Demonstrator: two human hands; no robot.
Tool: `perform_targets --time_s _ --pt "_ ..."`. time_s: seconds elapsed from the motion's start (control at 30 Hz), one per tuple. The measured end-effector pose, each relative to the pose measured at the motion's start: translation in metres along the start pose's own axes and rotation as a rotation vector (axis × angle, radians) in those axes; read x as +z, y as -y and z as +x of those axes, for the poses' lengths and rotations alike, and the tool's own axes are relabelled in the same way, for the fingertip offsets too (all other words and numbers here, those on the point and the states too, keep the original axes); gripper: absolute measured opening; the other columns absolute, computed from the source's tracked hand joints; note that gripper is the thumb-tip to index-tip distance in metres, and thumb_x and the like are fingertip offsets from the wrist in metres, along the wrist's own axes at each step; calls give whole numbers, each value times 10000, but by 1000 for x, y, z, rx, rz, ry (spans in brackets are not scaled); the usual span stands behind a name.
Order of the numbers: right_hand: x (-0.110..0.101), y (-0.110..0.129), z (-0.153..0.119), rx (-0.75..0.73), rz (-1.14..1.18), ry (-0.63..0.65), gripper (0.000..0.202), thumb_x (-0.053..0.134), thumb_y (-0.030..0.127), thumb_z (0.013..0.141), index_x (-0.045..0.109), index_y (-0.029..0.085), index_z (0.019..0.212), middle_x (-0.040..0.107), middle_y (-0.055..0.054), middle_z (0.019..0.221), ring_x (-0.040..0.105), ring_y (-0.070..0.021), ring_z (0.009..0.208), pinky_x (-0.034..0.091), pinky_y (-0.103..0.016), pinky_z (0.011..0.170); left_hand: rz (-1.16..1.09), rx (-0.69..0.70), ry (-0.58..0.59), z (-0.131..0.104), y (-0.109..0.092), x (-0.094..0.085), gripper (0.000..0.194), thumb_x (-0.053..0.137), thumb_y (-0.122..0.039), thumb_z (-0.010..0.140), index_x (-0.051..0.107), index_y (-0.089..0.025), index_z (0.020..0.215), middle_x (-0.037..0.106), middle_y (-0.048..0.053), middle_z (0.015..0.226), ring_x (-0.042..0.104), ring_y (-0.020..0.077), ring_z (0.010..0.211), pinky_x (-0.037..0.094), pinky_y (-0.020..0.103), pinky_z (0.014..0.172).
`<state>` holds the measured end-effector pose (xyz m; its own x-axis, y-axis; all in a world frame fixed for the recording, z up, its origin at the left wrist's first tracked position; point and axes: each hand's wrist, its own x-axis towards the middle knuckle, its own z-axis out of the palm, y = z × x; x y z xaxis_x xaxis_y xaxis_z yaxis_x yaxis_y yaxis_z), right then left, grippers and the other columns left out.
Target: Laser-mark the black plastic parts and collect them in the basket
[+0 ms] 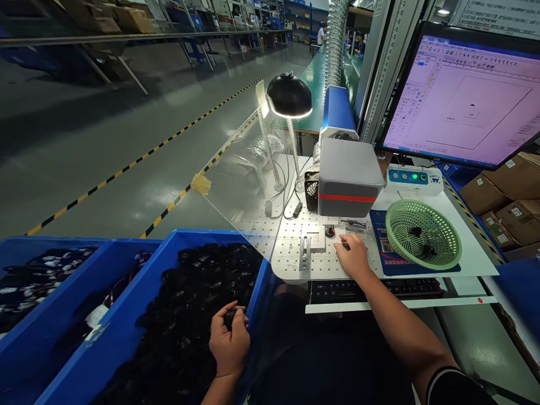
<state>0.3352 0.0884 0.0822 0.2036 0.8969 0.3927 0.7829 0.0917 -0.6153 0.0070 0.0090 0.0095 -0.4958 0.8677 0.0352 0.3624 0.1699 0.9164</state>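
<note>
My left hand (230, 340) is closed on a small black plastic part (229, 319), held above the blue bin (177, 239) full of similar black parts (198, 292). On the perforated work plate (291, 247), my right hand (353, 254) rests with its fingers curled together. Something dark shows at those fingertips, too small and covered to name. Just left of that hand, a small black part with a red spot (329, 231) sits below the grey machine head (350, 177). A metal bracket (304, 253) is bolted to the plate nearby.
A green basket (453, 247) holding a few black pieces stands at the right on a blue mat (382, 247). Under the worktop's front edge lies a keyboard (337, 291). A lamp (289, 95), a clear sheet (240, 197) and a monitor (464, 101) surround the machine.
</note>
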Motion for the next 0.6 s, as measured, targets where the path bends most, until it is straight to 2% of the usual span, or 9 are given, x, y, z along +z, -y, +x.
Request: perform_targets --time_s 0.13,0.3,0.43,0.6 --pt "-30 10 -55 -120 81 -37 158 572 246 936 700 221 1025 680 -67 910 624 -210 813 543 -384 776 -145 -68 15 -1 -3 2 331 537 -363 881 529 -208 1173 614 -8 813 580 139 609 495 283 580" --pt "-59 16 -115 -193 74 79 235 543 160 934 699 249 1086 723 -69 942 675 -231 875 561 -424 794 -238 -102 -23 -3 -8 6 393 527 -283 859 440 -220 1237 624 2 894 559 117 596 473 254 530" --pt "-62 10 -138 -199 42 173 360 491 90 905 675 251 1170 738 -76 1028 698 -236 934 574 -450 834 -260 -113 -27 -1 -10 6 415 542 -221 805 401 -220 1196 631 -2 866 566 125 587 473 255 519" --pt "-56 5 -145 -203 17 204 371 476 76 901 666 232 1179 738 -85 1065 699 -242 977 581 -451 854 -254 -123 -24 0 -9 5 411 548 -200 782 402 -215 1165 643 -1 855 578 129 590 482 264 536"
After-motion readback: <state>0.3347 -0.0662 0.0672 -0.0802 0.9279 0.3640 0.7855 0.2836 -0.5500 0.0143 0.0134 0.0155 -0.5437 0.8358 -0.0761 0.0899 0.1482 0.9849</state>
